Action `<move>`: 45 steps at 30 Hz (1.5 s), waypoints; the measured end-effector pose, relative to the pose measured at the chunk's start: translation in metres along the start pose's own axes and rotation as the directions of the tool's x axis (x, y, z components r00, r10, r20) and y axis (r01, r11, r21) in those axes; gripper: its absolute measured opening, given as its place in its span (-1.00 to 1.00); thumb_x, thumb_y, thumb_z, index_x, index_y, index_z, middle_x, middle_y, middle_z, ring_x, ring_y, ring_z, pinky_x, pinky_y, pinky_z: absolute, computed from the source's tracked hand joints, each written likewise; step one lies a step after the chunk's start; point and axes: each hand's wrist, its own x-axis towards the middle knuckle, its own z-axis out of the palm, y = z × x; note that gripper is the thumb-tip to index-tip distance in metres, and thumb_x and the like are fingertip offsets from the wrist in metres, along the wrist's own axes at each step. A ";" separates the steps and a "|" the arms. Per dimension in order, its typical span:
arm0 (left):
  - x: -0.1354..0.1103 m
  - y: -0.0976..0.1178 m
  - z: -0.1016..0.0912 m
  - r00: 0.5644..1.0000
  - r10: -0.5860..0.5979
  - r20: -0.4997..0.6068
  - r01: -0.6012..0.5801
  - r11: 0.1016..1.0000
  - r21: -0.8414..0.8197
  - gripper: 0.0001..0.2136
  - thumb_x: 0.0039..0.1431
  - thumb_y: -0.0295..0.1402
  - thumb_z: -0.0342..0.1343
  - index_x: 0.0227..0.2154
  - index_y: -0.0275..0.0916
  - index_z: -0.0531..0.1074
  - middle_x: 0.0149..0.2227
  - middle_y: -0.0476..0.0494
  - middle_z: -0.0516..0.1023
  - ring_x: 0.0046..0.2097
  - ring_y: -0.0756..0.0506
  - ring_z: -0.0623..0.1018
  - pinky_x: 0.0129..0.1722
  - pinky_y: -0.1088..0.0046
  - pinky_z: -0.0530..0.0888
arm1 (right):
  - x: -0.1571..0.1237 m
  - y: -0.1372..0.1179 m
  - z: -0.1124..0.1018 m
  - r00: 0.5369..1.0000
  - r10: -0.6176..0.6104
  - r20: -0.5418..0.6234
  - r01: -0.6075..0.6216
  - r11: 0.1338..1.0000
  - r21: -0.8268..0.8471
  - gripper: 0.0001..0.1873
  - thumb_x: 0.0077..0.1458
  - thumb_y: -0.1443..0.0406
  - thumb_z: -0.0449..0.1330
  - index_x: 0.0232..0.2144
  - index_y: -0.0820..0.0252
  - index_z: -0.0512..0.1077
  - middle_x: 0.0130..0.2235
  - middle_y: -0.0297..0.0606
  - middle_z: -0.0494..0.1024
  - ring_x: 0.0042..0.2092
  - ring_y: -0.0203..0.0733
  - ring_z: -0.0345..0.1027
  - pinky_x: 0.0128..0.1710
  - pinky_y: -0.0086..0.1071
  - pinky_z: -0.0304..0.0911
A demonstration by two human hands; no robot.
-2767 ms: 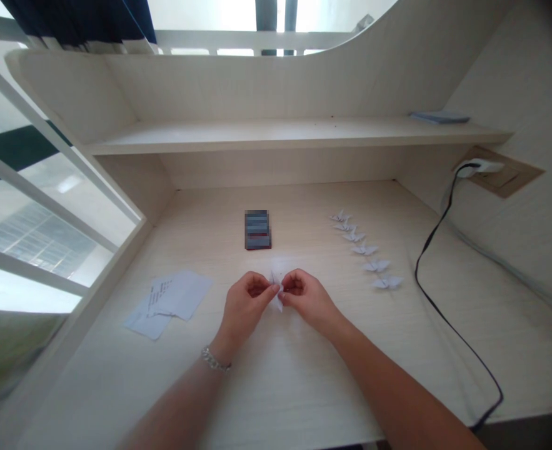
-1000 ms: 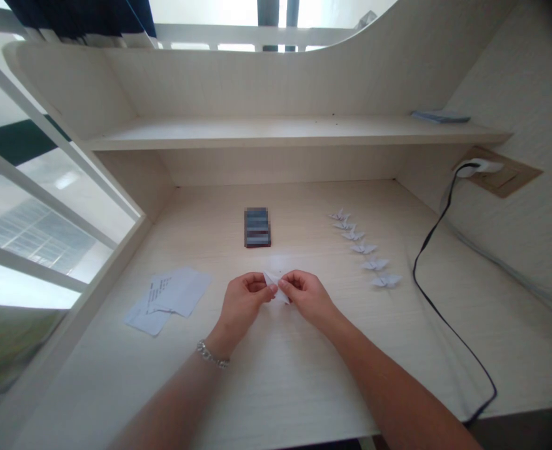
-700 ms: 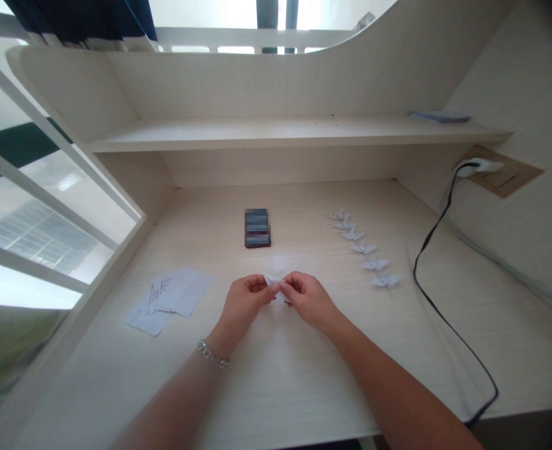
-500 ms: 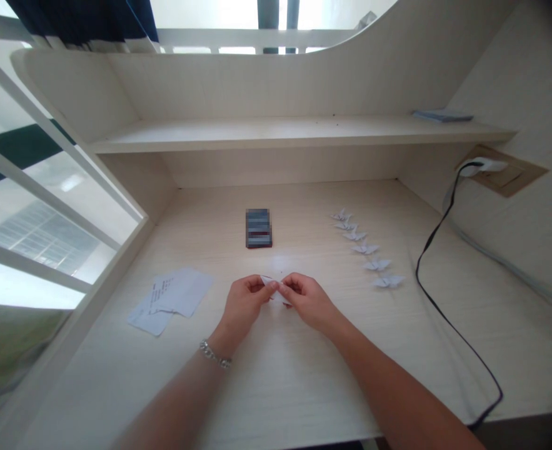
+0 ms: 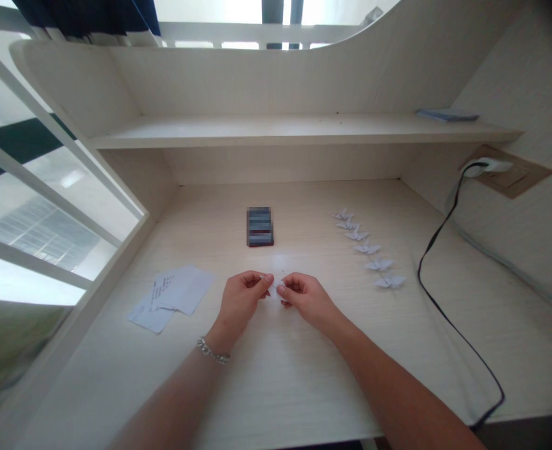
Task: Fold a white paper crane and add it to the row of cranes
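Observation:
A small piece of folded white paper [image 5: 276, 288] is pinched between my two hands, just above the desk; fingers cover most of it. My left hand [image 5: 244, 296] grips its left side with thumb and fingers. On the opposite side my right hand [image 5: 307, 300] holds it the same way. To the right stand several folded paper cranes [image 5: 377, 265] in a slanting row. Sheets of white paper [image 5: 182, 287], one with handwriting, lie overlapping on the left.
Beyond my hands lies a phone [image 5: 259, 226], its screen blurred out. A black cable [image 5: 437, 309] runs from the wall socket [image 5: 510, 172] down the right side of the desk [image 5: 276, 400]. A shelf [image 5: 276, 130] spans the back, with a thin flat item [image 5: 448, 115] on it.
My hands have drawn slightly apart, the left one shifting left, and less of the white paper shows between them. The view has tilted a little.

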 end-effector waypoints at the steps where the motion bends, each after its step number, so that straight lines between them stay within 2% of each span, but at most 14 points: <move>1: 0.000 0.000 0.000 1.000 -0.004 0.003 0.004 1.000 -0.011 -0.80 -0.17 -0.26 0.27 -0.55 -0.33 0.50 -0.58 -0.06 0.48 -0.52 0.03 0.42 -0.48 0.53 0.36 | 0.000 0.000 0.000 1.000 -0.004 0.001 0.004 1.000 0.001 -0.72 -0.13 0.13 0.24 -0.51 0.24 0.33 -0.52 -0.38 0.37 -0.51 -0.36 0.27 -0.51 -0.44 0.23; 4: -0.002 0.000 0.001 1.000 -0.003 0.027 0.005 0.998 -0.056 -0.81 -0.15 -0.28 0.26 -0.54 -0.33 0.49 -0.56 -0.06 0.48 -0.50 0.04 0.42 -0.48 0.54 0.36 | 0.001 0.000 -0.001 1.000 -0.008 -0.008 0.008 1.000 0.012 -0.70 -0.14 0.13 0.26 -0.52 0.25 0.34 -0.55 -0.39 0.37 -0.54 -0.38 0.25 -0.54 -0.45 0.21; 9: -0.003 0.000 0.002 0.998 -0.023 0.054 0.028 0.994 -0.102 -0.81 -0.13 -0.28 0.26 -0.51 -0.34 0.50 -0.54 -0.08 0.50 -0.48 0.04 0.44 -0.46 0.54 0.38 | 0.001 -0.001 -0.002 0.999 -0.022 -0.047 0.026 0.995 0.095 -0.67 -0.20 0.15 0.31 -0.42 0.24 0.37 -0.48 -0.37 0.44 -0.48 -0.34 0.32 -0.49 -0.44 0.26; 13: -0.004 0.004 -0.001 0.985 -0.049 0.165 0.092 0.961 -0.259 -0.78 -0.10 -0.34 0.26 -0.33 -0.28 0.50 -0.41 -0.11 0.55 -0.38 0.01 0.50 -0.37 0.51 0.41 | 0.000 -0.005 -0.006 0.999 -0.015 -0.041 0.023 0.979 0.202 -0.65 -0.21 0.18 0.33 -0.37 0.23 0.37 -0.45 -0.34 0.46 -0.46 -0.35 0.33 -0.47 -0.44 0.27; 15: -0.005 0.005 -0.001 0.982 -0.049 0.183 0.108 0.940 -0.325 -0.75 -0.11 -0.36 0.27 -0.29 -0.25 0.48 -0.41 -0.10 0.55 -0.36 0.00 0.51 -0.35 0.50 0.42 | -0.002 -0.007 -0.007 1.000 -0.010 -0.022 0.015 0.964 0.264 -0.64 -0.22 0.19 0.34 -0.35 0.22 0.37 -0.43 -0.33 0.46 -0.45 -0.34 0.33 -0.45 -0.44 0.28; 24: -0.005 -0.002 0.002 0.975 -0.033 0.221 0.138 0.867 -0.479 -0.80 -0.14 -0.38 0.29 -0.38 -0.24 0.48 -0.41 -0.07 0.56 -0.36 0.01 0.52 -0.30 0.45 0.44 | -0.009 -0.013 -0.005 0.997 0.015 0.081 -0.046 0.917 0.395 -0.63 -0.25 0.19 0.36 -0.35 0.18 0.38 -0.38 -0.31 0.46 -0.42 -0.33 0.31 -0.41 -0.43 0.26; 28: -0.006 0.000 0.003 0.974 -0.034 0.223 0.141 0.865 -0.481 -0.83 -0.08 -0.37 0.25 -0.36 -0.25 0.47 -0.41 -0.07 0.54 -0.37 0.02 0.51 -0.34 0.49 0.43 | -0.009 -0.013 -0.005 0.996 0.005 0.093 -0.044 0.905 0.424 -0.66 -0.22 0.22 0.35 -0.35 0.17 0.38 -0.37 -0.31 0.45 -0.40 -0.34 0.31 -0.40 -0.44 0.25; 31: -0.007 0.003 0.003 0.980 -0.046 0.194 0.125 0.899 -0.419 -0.83 -0.09 -0.38 0.25 -0.38 -0.26 0.46 -0.44 -0.06 0.53 -0.42 0.03 0.50 -0.39 0.51 0.42 | -0.006 -0.010 -0.006 0.998 -0.023 0.062 0.001 0.940 0.340 -0.67 -0.18 0.20 0.32 -0.32 0.15 0.38 -0.39 -0.32 0.45 -0.43 -0.34 0.31 -0.44 -0.45 0.24; 34: -0.006 0.005 0.002 0.988 -0.026 0.154 0.074 0.946 -0.314 -0.83 -0.14 -0.42 0.25 -0.42 -0.28 0.44 -0.46 -0.05 0.53 -0.44 0.02 0.51 -0.41 0.50 0.43 | -0.003 -0.004 -0.007 0.996 -0.086 0.006 0.084 0.982 0.170 -0.71 -0.12 0.18 0.26 -0.31 0.16 0.41 -0.44 -0.32 0.46 -0.46 -0.32 0.30 -0.49 -0.46 0.21; 37: -0.006 0.006 0.001 0.991 0.011 0.131 0.011 0.986 -0.165 -0.81 -0.19 -0.45 0.25 -0.42 -0.30 0.45 -0.48 -0.06 0.54 -0.46 -0.01 0.52 -0.42 0.50 0.44 | -0.001 -0.001 -0.006 0.987 -0.160 -0.032 0.161 0.987 0.023 -0.75 -0.07 0.20 0.22 -0.29 0.17 0.42 -0.42 -0.30 0.47 -0.41 -0.28 0.33 -0.44 -0.42 0.23; 39: -0.005 0.006 0.001 0.992 0.030 0.124 -0.017 0.994 -0.104 -0.79 -0.20 -0.46 0.26 -0.40 -0.31 0.46 -0.48 -0.08 0.55 -0.46 -0.02 0.53 -0.41 0.47 0.46 | -0.001 -0.002 -0.005 0.969 -0.226 -0.097 0.217 0.972 -0.092 -0.77 -0.04 0.22 0.20 -0.28 0.15 0.43 -0.34 -0.26 0.48 -0.31 -0.22 0.35 -0.35 -0.38 0.26; 42: -0.005 0.005 0.002 0.993 0.071 0.096 -0.063 0.994 -0.090 -0.77 -0.19 -0.45 0.26 -0.38 -0.32 0.44 -0.47 -0.10 0.56 -0.44 -0.04 0.54 -0.38 0.43 0.48 | -0.005 -0.007 -0.004 0.906 -0.358 -0.228 0.260 0.892 -0.369 -0.85 -0.04 0.24 0.21 -0.34 0.12 0.47 -0.25 -0.22 0.45 -0.17 -0.15 0.31 -0.23 -0.32 0.24; 43: -0.005 0.004 0.003 0.993 0.091 0.080 -0.084 0.993 -0.088 -0.77 -0.18 -0.44 0.26 -0.37 -0.32 0.44 -0.47 -0.10 0.55 -0.43 -0.04 0.54 -0.38 0.43 0.48 | -0.007 -0.009 -0.004 0.892 -0.386 -0.236 0.257 0.862 -0.437 -0.87 -0.03 0.24 0.20 -0.37 0.12 0.49 -0.25 -0.22 0.45 -0.16 -0.14 0.29 -0.22 -0.32 0.23; 45: -0.005 0.003 0.004 0.990 0.132 0.044 -0.128 0.989 -0.072 -0.76 -0.16 -0.43 0.26 -0.35 -0.32 0.43 -0.44 -0.10 0.55 -0.41 -0.04 0.54 -0.36 0.43 0.48 | -0.009 -0.012 -0.003 0.905 -0.380 -0.191 0.253 0.843 -0.475 -0.84 -0.01 0.21 0.19 -0.36 0.11 0.50 -0.28 -0.22 0.45 -0.20 -0.16 0.30 -0.24 -0.32 0.22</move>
